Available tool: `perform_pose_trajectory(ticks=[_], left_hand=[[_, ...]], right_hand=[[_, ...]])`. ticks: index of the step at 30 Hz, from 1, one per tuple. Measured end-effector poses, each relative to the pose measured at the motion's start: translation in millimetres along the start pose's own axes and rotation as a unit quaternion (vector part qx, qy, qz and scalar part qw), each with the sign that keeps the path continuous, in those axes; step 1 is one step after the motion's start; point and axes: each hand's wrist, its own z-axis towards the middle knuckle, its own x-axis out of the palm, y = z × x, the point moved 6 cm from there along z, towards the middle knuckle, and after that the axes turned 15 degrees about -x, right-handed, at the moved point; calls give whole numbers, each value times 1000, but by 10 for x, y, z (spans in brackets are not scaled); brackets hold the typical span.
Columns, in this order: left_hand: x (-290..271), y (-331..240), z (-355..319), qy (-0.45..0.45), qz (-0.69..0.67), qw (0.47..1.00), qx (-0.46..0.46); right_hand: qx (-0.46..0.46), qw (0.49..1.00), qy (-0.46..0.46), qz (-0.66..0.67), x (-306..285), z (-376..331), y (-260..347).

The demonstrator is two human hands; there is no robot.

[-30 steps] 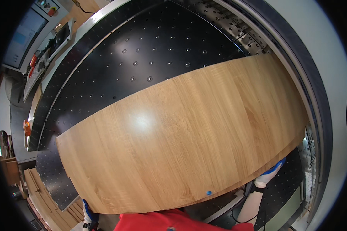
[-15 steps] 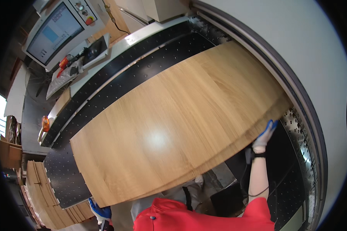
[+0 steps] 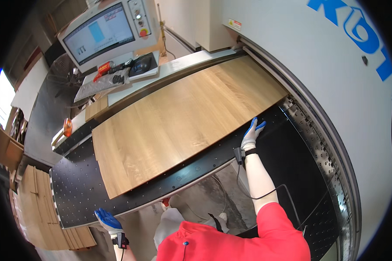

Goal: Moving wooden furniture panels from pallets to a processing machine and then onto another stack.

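Head view. A long wooden panel (image 3: pixel 183 117) lay flat on the black perforated machine table (image 3: pixel 80 191), running from about 7 o'clock up toward 1 o'clock. The right hand (image 3: pixel 251 135), in a white-and-blue glove, rested at the panel's near long edge at roughly 3 o'clock of centre, fingers spread, gripping nothing. The left hand (image 3: pixel 106 220), also blue-gloved, sat at 7 o'clock by the table's front rim, clear of the panel, fingers loosely extended and empty. A control console screen (image 3: pixel 99 35) stood at 11 o'clock. Stacked boards (image 3: pixel 39 209) lay at far left.
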Motion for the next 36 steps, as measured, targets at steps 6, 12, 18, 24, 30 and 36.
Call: perform_pose_trajectory(ticks=[6, 12, 18, 24, 30, 36], left_hand=[[-446, -356, 574, 95, 54, 994, 13], [643, -120, 1139, 323, 93, 942, 7], [1292, 72, 1823, 379, 32, 922, -72], [2304, 182, 1673, 413, -24, 879, -237], [2593, 263, 1522, 432, 44, 884, -171], [2992, 634, 1223, 433, 52, 876, -206]], right_hand=[[55, 998, -18, 26, 733, -853, 247], [-2, 999, 33, 15, 524, -573, 116], [38, 998, 38, 15, 952, -679, -253], [76, 994, 63, 54, 872, -352, -258], [34, 988, 148, -27, 1145, -1122, -107], [34, 992, 118, 1, 1026, -708, -133]])
